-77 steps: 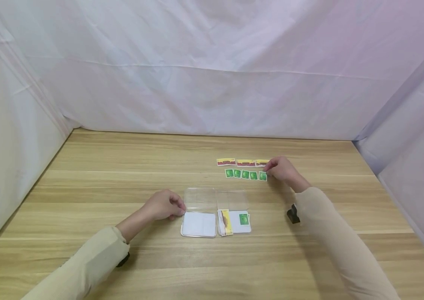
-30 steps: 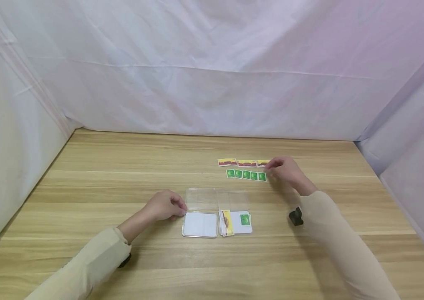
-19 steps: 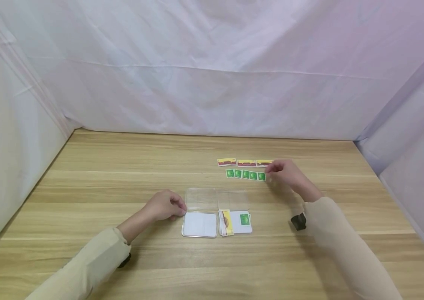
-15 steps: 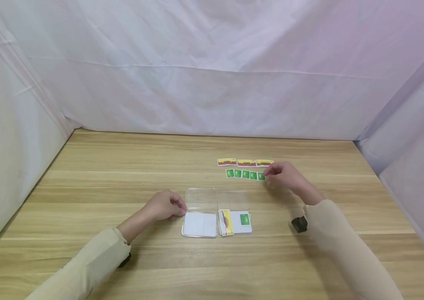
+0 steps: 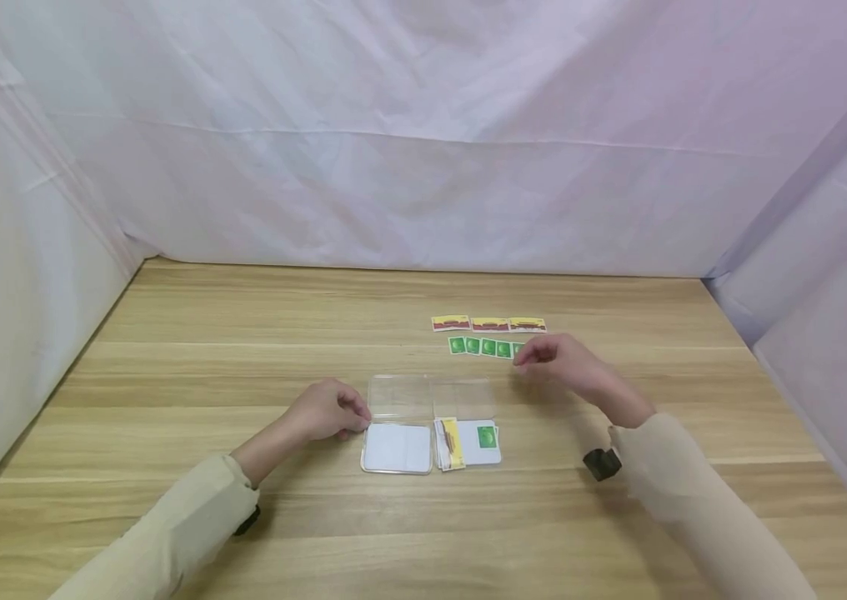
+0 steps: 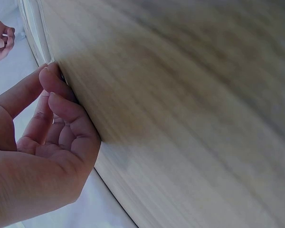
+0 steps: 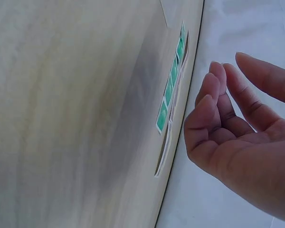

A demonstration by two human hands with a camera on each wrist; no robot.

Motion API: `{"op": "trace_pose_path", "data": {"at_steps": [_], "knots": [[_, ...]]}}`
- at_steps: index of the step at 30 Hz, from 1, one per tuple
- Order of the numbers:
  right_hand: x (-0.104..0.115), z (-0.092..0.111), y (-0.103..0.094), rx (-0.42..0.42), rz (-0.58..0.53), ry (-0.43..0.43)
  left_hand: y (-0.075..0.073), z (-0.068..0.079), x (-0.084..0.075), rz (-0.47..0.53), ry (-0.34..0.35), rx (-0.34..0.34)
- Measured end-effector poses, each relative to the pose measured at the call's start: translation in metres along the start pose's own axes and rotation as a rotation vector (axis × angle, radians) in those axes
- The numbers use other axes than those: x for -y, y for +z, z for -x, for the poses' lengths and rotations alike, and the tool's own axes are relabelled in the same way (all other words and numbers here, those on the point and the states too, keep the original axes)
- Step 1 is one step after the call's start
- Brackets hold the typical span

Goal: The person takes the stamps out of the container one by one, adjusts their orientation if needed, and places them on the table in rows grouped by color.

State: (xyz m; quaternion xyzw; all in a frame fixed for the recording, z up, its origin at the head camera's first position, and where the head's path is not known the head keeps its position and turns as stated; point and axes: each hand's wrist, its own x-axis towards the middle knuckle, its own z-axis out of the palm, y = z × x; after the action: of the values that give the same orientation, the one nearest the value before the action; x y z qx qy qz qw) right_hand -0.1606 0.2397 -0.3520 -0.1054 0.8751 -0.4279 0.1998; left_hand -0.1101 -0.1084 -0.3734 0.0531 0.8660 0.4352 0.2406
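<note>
My left hand [image 5: 329, 410] pinches the upper left corner of a clear plastic case [image 5: 365, 454] holding a white card [image 5: 397, 448]. In the left wrist view, the left thumb and index fingertip [image 6: 50, 71] meet at the case's edge. My right hand [image 5: 562, 364] hovers with loosely bent fingers at the right end of a row of green stamps [image 5: 488, 347], partly covering the last one. The right wrist view shows nothing between its thumb and fingers. Behind that row lies a line of three yellow-and-red stamps [image 5: 489, 325].
Right of the first case stands a second clear case with white cards [image 5: 468, 446], a yellow stamp [image 5: 451, 444] and a green stamp [image 5: 487, 437]. Clear lids [image 5: 401, 396] lie opened behind both. White cloth [image 5: 423, 200] walls the wooden table [image 5: 281, 308] at back and sides.
My right hand has drawn back toward me and slightly left from the rightmost yellow stamp, uncovering it and overlapping the last green stamp, which sits straighter than before. My left hand stays put.
</note>
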Motion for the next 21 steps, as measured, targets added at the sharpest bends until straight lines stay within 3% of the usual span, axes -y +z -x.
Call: {"op": "trace_pose_path", "data": {"at_steps": [11,15,21], "knots": [[-0.005,0.008,0.01,0.065,-0.059,0.026,-0.001,-0.001,0.001,-0.009,0.005,0.003],[-0.006,0.009,0.014,0.086,-0.086,-0.006,-0.001,-0.001,0.001,-0.01,0.001,0.001],[-0.003,0.013,0.017,0.084,-0.079,0.015,-0.001,-0.001,0.002,-0.002,0.003,-0.002]]}}
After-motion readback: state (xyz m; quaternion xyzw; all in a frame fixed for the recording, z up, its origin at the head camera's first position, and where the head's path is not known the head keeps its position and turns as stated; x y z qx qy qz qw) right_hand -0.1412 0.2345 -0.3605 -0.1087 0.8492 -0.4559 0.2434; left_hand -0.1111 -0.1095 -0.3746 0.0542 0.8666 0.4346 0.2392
